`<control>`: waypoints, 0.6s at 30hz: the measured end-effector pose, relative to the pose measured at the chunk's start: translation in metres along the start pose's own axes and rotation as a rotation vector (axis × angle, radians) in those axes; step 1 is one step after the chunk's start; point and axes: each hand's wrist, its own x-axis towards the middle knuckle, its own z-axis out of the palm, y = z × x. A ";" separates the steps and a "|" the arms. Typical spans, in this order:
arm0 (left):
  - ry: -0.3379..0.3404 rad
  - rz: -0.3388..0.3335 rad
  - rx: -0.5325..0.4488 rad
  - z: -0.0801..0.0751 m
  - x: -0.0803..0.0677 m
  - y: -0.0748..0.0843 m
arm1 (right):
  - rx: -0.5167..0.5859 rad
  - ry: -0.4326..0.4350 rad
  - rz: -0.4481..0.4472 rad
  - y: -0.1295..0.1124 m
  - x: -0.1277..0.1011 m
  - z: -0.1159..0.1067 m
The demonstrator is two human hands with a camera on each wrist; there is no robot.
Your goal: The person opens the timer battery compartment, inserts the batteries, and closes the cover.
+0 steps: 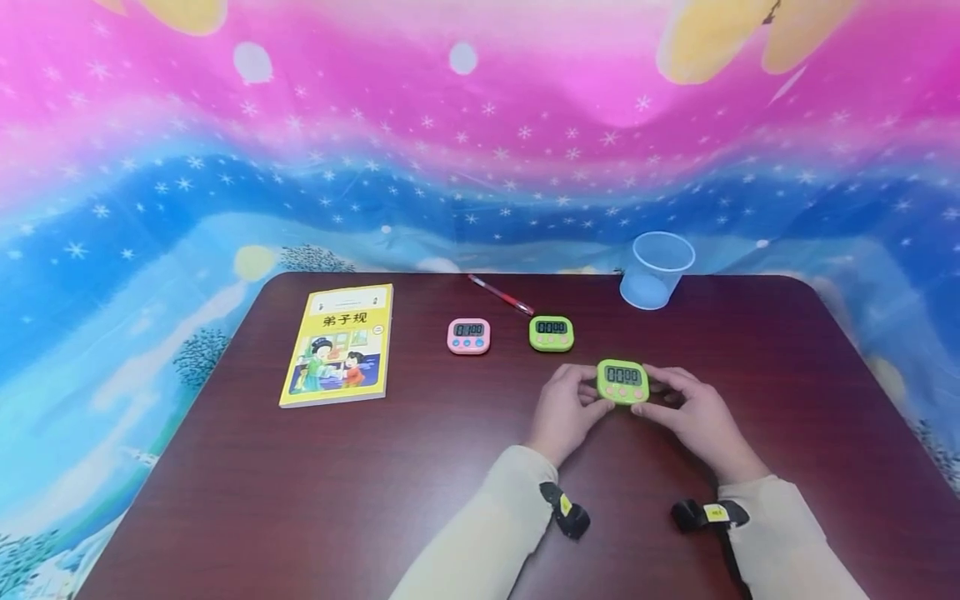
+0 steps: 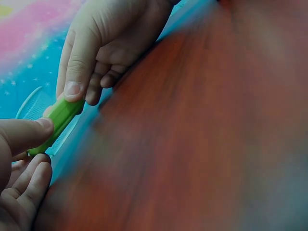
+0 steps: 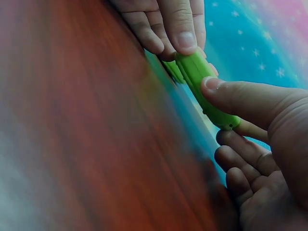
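Note:
Both hands hold one green digital timer (image 1: 622,382) just above the dark red table (image 1: 315,492), its display facing up. My left hand (image 1: 566,410) pinches its left end and my right hand (image 1: 686,408) pinches its right end. In the left wrist view the green timer (image 2: 57,121) shows edge-on, with my left hand's thumb (image 2: 24,134) on it and the right hand's fingers (image 2: 77,72) above. In the right wrist view the green timer (image 3: 202,86) sits between my right thumb (image 3: 240,98) and the left hand's fingers (image 3: 178,29).
A second green timer (image 1: 551,333) and a pink timer (image 1: 468,336) stand side by side behind the hands. A red pen (image 1: 501,294) lies beyond them. A clear plastic cup (image 1: 656,268) stands back right, a yellow book (image 1: 339,343) lies left.

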 end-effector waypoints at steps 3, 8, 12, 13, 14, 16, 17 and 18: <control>0.000 -0.008 0.020 0.008 0.008 0.003 | 0.013 0.019 0.028 0.006 0.004 -0.005; 0.013 -0.021 0.050 0.019 0.024 0.007 | 0.035 0.021 0.087 0.015 0.014 -0.012; 0.006 -0.026 0.069 0.027 0.036 0.011 | 0.050 0.036 0.108 0.022 0.021 -0.018; 0.004 -0.025 0.073 0.028 0.039 0.012 | 0.052 0.041 0.111 0.024 0.023 -0.019; 0.001 -0.026 0.081 0.030 0.042 0.013 | 0.055 0.045 0.113 0.025 0.025 -0.020; 0.000 -0.030 0.096 0.032 0.047 0.014 | 0.059 0.049 0.122 0.027 0.029 -0.021; 0.001 -0.033 0.107 0.033 0.050 0.015 | 0.064 0.049 0.127 0.028 0.031 -0.021; 0.002 -0.036 0.120 0.034 0.053 0.015 | 0.063 0.049 0.132 0.028 0.033 -0.022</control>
